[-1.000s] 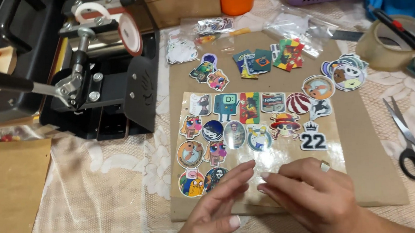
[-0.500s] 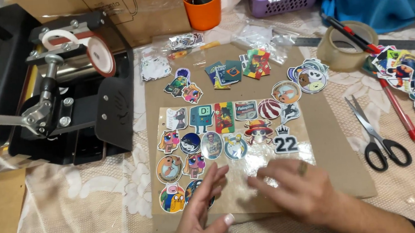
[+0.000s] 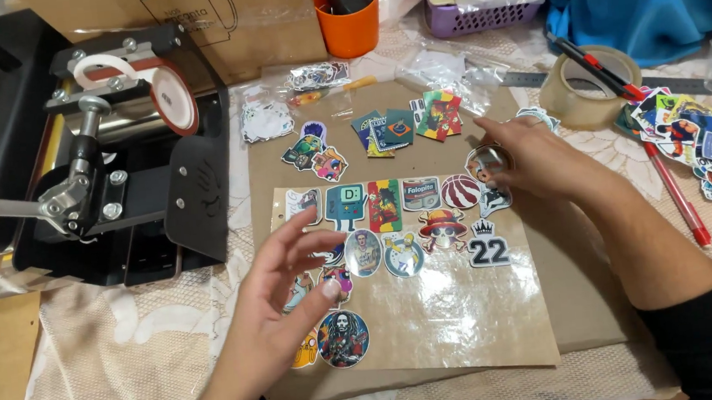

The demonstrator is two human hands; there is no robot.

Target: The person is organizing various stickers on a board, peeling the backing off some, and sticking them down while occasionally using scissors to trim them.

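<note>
Centrally, a brown kraft board (image 3: pixel 567 293) is laid on the lace-covered table and serves as the reference for all else. Left of the board, a black mug heat press (image 3: pixel 116 160) is stood. Upon the board, a clear glossy sheet (image 3: pixel 458 310) is spread, its upper and left parts covered with stickers in rows. Beyond the board's far right corner, a roll of tape (image 3: pixel 588 88) is placed; beyond its far edge, an orange cup (image 3: pixel 350 18). Over the sheet's left part, the left hand (image 3: pixel 280 307) is held with fingers spread wide, nothing gripped; contact with the stickers below cannot be told. At the sheet's upper right corner, the right hand (image 3: pixel 539 160) is closed narrowly, fingertips pinched on a round sticker (image 3: pixel 487 161). Nearby, a number sticker (image 3: pixel 488 249) is laid on the sheet.
</note>
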